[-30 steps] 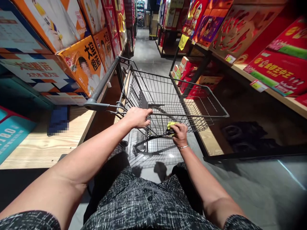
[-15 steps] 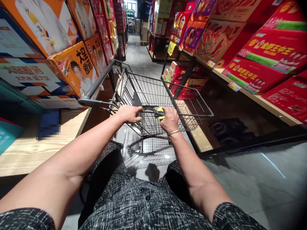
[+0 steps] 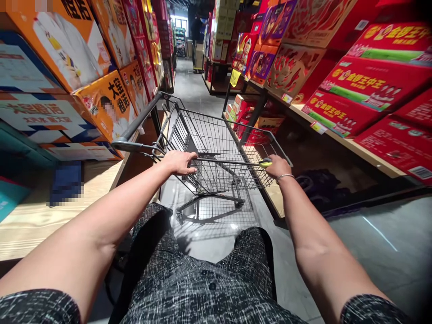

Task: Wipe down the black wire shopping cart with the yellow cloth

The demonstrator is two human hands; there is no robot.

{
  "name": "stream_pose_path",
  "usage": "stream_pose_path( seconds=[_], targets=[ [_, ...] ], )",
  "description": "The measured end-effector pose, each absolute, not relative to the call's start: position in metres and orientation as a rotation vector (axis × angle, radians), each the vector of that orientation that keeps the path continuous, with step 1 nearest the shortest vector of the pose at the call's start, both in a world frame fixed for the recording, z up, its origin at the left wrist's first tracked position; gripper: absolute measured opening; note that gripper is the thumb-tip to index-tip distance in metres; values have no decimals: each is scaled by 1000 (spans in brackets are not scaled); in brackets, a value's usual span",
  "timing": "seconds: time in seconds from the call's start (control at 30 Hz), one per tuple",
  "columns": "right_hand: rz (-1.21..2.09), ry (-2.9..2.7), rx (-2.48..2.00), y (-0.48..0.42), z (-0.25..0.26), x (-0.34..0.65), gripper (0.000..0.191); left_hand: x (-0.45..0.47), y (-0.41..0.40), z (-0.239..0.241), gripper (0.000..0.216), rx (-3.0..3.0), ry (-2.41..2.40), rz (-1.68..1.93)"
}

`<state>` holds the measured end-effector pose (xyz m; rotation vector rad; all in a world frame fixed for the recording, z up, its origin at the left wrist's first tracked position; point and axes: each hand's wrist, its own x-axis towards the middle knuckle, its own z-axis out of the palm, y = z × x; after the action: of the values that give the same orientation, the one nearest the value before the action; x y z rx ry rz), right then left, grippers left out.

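A grey wire shopping cart (image 3: pixel 219 135) stands in the aisle in front of me, its basket holding nothing. My left hand (image 3: pixel 178 162) is closed round the left part of the cart's handle bar (image 3: pixel 226 160). My right hand (image 3: pixel 278 166) is closed round the bar's right end, where a yellow-green grip piece (image 3: pixel 265 162) shows beside my fingers. A thin bracelet sits on my right wrist.
A wooden shelf (image 3: pixel 40 211) on the left carries orange and blue gift boxes (image 3: pixel 108 103). Shelves on the right hold red gift boxes (image 3: pixel 357 99), with a yellow price tag (image 3: pixel 234 77) hanging. The glossy grey floor (image 3: pixel 202 90) runs ahead to a distant person (image 3: pixel 195 31).
My right hand slid rightward along the handle bar to its right end. The cart's front swung slightly left. My left hand kept its grip on the bar.
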<state>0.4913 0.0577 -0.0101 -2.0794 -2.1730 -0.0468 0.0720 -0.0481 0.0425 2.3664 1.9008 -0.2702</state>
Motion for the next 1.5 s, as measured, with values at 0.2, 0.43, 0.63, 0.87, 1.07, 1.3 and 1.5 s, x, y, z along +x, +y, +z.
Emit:
stream_pose_path(
  seconds=[0.2,0.43,0.63,0.87,1.07,1.3,1.5],
  targets=[
    [26,-2239,-1845,47,-10,420,42,76,-34,35,94,2438,1995,-333],
    [65,-2221,-1571,35,-16,364,39,148,-12,22,84,2454,1667,-30],
    [-35,-2237,-1386,11,-67,368,53,176,6,7,70,2377,1697,98],
    [111,-2367,-1616,-25,-202,391,40,180,1,1,60,2320,1715,170],
    [118,-2369,-1521,-12,-201,405,42,197,1,-1,46,2303,1837,210],
    [-250,-1955,-1345,13,-105,432,44,201,10,-2,43,2315,1815,142],
    [-213,-1868,-1519,6,-131,434,44,196,7,-7,39,2333,1785,280]
  ],
)
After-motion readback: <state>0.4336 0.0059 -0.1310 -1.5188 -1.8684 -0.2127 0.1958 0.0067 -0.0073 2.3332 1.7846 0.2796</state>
